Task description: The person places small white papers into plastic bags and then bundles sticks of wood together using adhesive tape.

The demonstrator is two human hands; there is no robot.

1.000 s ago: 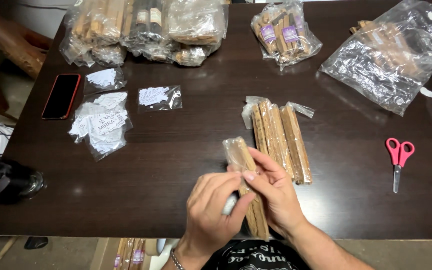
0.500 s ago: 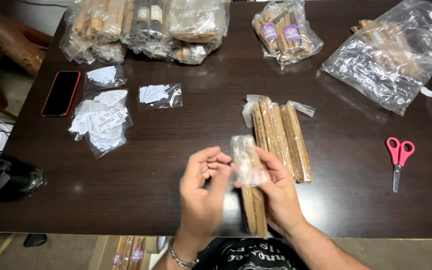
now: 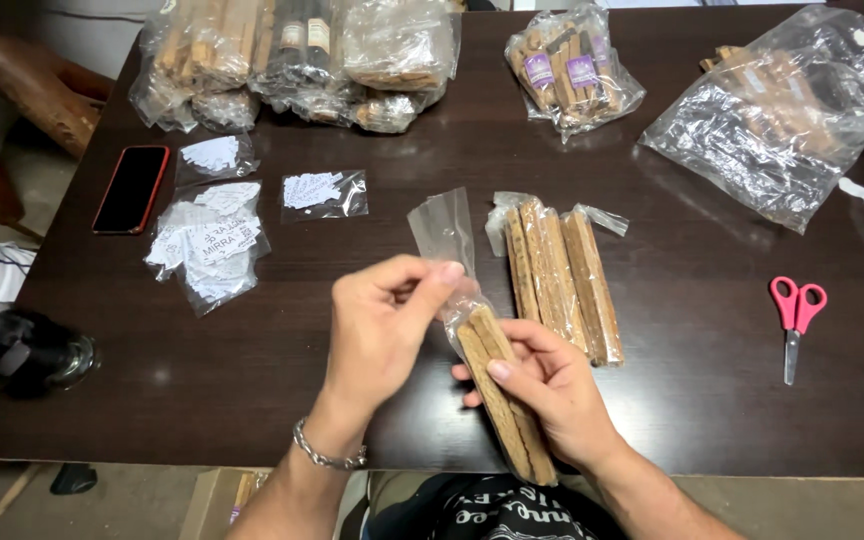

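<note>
Your right hand (image 3: 552,395) grips a clear sleeve of wooden sticks (image 3: 504,395) over the table's near edge (image 3: 752,468). Your left hand (image 3: 382,325) pinches the sleeve's open top. Bagged stick bundles (image 3: 560,275) lie just beyond; bare tabletop lies left, red scissors (image 3: 795,312) well right.

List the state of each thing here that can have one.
Wooden sticks: in a clear sleeve, gripped by the right hand.
Clear sleeve: top open, pinched by the left hand.
Packed sticks: lying flat on the table.
Scissors: closed.
Phone: screen dark.
</note>
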